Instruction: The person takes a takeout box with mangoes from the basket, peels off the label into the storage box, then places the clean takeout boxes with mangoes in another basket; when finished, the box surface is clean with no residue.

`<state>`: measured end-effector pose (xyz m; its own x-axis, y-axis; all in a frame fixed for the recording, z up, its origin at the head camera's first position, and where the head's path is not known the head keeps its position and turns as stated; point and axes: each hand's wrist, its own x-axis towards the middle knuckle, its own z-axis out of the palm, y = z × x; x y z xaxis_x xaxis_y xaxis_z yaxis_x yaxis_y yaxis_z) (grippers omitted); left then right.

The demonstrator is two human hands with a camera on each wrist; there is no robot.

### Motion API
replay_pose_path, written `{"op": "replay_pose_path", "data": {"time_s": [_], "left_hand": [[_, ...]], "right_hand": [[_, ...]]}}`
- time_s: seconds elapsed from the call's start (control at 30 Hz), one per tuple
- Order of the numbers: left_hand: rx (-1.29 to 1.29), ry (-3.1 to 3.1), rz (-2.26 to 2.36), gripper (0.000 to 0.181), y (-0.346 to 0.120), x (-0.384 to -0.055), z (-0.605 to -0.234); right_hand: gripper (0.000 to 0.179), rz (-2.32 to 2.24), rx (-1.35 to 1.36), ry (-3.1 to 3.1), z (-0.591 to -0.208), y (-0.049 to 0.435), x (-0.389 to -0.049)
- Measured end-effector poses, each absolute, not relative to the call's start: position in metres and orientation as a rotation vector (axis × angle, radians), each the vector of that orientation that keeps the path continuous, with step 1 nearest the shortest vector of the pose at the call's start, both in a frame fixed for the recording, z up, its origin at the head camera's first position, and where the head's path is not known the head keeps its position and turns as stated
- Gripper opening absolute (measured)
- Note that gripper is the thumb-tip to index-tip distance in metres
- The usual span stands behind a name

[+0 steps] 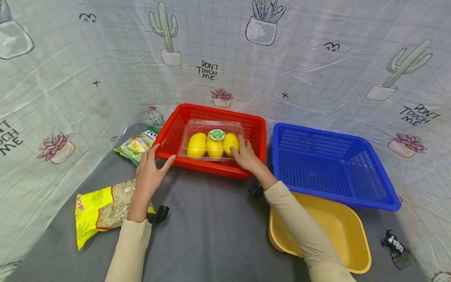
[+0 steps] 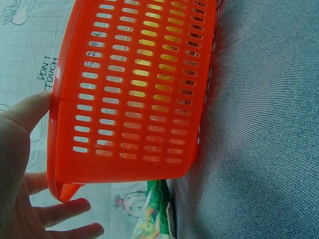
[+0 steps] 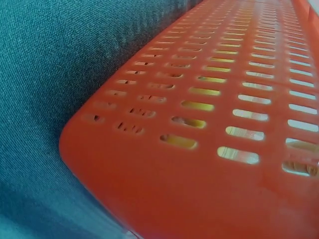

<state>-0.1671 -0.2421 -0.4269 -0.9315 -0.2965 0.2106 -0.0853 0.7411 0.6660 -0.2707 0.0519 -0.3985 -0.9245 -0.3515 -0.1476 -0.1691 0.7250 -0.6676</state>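
Note:
A clear plastic box (image 1: 237, 128) with three yellow fruits (image 1: 196, 145) and a green label lies in the red basket (image 1: 211, 167), tilted slightly. My right hand (image 1: 246, 156) reaches over the basket's front rim and grips the box's right end, thumb in front and fingers round the side. At the basket's front left corner my left hand (image 1: 149, 170) holds the rim between thumb and fingers, as the left wrist view shows. The right wrist view is filled by the basket's slotted wall (image 3: 209, 92), and the right hand is mostly hidden there.
Right of the red basket stands a blue basket (image 1: 311, 172), overlapping a yellow tub (image 1: 347, 227). A green packet (image 1: 135, 147) and a yellow bag (image 1: 102, 211) lie on the left. A small black object (image 1: 398, 248) lies at far right. Patterned cloth (image 1: 282, 78) hangs behind.

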Motion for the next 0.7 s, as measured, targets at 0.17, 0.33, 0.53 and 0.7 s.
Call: {"op": "replay_pose_path", "data": {"time_s": [0.17, 0.33, 0.53, 0.7], "left_hand": [[0.29, -2.626, -0.997, 0.078, -0.2419, -0.1673, -0.4285], [0.285, -2.631, -1.0, 0.077, -0.2423, -0.1674, -0.4285], [0.285, -2.639, -0.997, 0.078, -0.2429, -0.1672, -0.4284], [0.287, -2.638, -1.0, 0.078, -0.2427, -0.167, -0.427]], "right_hand": [[0.081, -1.073, -0.378, 2.677, -0.397, 0.0525, -0.2698], [0.083, -1.087, -0.328, 2.701, -0.3947, 0.0521, -0.2696], [0.08, -1.178, -0.303, 2.719, -0.3947, 0.0519, -0.2668], [0.081, -1.202, -0.284, 2.716, -0.3959, 0.0523, -0.2669]]}}
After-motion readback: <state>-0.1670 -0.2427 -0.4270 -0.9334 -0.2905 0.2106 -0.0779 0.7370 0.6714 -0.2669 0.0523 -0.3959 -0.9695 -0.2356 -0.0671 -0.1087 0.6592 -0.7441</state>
